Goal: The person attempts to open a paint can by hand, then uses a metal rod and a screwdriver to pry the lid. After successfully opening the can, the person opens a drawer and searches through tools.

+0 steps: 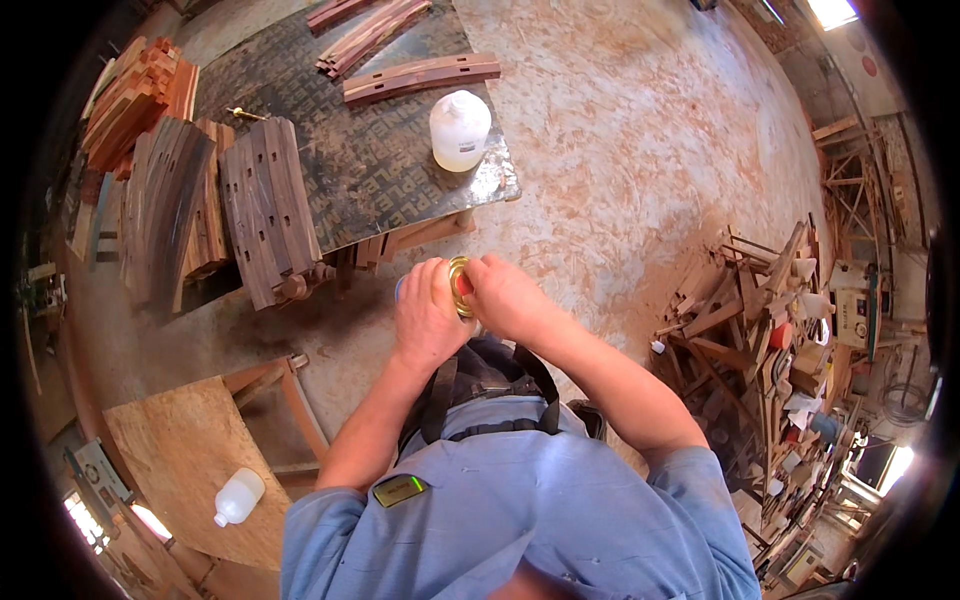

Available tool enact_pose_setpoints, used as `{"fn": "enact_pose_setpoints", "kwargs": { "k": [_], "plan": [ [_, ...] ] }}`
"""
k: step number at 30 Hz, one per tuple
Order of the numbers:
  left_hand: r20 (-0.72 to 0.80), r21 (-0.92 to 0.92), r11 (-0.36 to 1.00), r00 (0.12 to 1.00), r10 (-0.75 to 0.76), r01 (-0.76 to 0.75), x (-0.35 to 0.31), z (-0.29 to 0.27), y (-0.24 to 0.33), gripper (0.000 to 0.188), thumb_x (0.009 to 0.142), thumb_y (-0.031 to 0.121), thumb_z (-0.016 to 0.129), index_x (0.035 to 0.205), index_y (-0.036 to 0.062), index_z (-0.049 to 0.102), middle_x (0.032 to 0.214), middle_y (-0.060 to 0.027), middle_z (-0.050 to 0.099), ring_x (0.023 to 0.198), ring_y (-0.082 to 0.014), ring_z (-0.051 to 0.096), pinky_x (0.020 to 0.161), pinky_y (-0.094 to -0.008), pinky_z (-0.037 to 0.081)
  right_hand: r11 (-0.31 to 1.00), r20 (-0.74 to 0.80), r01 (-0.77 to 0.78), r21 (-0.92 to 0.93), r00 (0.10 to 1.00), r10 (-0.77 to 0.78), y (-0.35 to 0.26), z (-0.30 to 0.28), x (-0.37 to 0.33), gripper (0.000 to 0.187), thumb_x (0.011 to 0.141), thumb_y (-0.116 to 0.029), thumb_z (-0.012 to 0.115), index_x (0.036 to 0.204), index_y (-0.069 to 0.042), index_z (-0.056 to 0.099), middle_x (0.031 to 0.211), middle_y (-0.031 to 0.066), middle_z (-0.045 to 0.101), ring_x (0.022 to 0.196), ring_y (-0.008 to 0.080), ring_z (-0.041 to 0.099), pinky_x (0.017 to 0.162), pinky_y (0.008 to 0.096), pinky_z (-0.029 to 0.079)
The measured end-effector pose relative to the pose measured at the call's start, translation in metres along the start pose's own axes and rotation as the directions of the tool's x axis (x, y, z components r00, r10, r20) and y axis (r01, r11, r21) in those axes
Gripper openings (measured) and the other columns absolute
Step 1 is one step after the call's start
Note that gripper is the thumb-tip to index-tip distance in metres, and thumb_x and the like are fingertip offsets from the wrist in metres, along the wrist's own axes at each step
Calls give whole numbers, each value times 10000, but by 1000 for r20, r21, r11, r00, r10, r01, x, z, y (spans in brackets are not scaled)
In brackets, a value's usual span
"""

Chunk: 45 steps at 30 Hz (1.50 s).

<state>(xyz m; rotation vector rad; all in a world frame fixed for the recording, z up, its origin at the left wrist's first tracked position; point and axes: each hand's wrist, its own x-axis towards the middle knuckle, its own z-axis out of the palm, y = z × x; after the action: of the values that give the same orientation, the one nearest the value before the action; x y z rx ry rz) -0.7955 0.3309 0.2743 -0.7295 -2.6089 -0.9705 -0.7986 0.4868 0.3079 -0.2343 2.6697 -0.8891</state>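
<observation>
In front of my waist, my left hand [428,312] wraps round a small can tipped on its side. Its gold rim [457,268] faces right, and a sliver of blue shows past my left fingers. My right hand [508,298] is closed at the can's rim end, thumb and fingers pressed against it. A bit of red shows at the right fingertips; whether it is a cap or the can's top, I cannot tell. Most of the can's body is hidden by my hands.
Ahead is a dark board-topped table [400,150] with a cloudy plastic jug [460,131] and slotted wooden rails [422,78]. Curved dark wood pieces [268,205] are stacked left. A plywood sheet [165,450] bears a white bottle [239,497]. Scrap wood [725,330] heaps at right.
</observation>
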Motion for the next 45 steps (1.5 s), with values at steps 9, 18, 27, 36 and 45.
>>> {"fn": "enact_pose_setpoints", "kwargs": {
  "k": [9,18,27,36,45],
  "plan": [
    [5,108,994,1000,5,-5,-6,3,-6,547,799,175,693,1251,-18,452,1104,-189,552,954,-377,541,794,-480,428,966,-51,-20,-258,999,7,-18,29,-1,160,849,-71,571,978,24,561,949,222,620,888,367,659,748,434,568],
    [76,156,982,990,-123,110,-13,8,-18,599,823,221,676,1307,-24,424,1196,-203,530,1072,-390,513,912,-486,406,958,-40,-40,-285,999,30,-29,32,9,162,878,-93,565,1010,-2,587,1009,181,618,925,335,664,751,417,584],
    [81,189,966,977,-195,177,-1,4,-25,633,832,243,684,1329,-40,412,1241,-223,530,1133,-404,513,973,-496,398,966,-21,-67,-251,998,63,-32,27,26,173,903,-114,545,1019,-11,623,1035,173,628,953,320,678,751,416,591],
    [-24,188,966,984,-177,179,10,-5,-23,665,772,233,735,1306,-33,440,1238,-211,538,1122,-398,522,969,-496,401,986,-29,19,-164,999,-24,-22,16,43,117,826,-90,605,912,-12,624,956,198,645,889,381,666,754,466,555],
    [30,235,965,991,-128,117,6,-4,-35,683,707,224,774,1266,-14,464,1189,-187,533,1081,-367,522,932,-483,406,997,-59,-74,-32,996,72,-31,17,49,125,855,-89,573,949,-15,607,982,219,653,941,395,654,818,468,533]
  ]
}}
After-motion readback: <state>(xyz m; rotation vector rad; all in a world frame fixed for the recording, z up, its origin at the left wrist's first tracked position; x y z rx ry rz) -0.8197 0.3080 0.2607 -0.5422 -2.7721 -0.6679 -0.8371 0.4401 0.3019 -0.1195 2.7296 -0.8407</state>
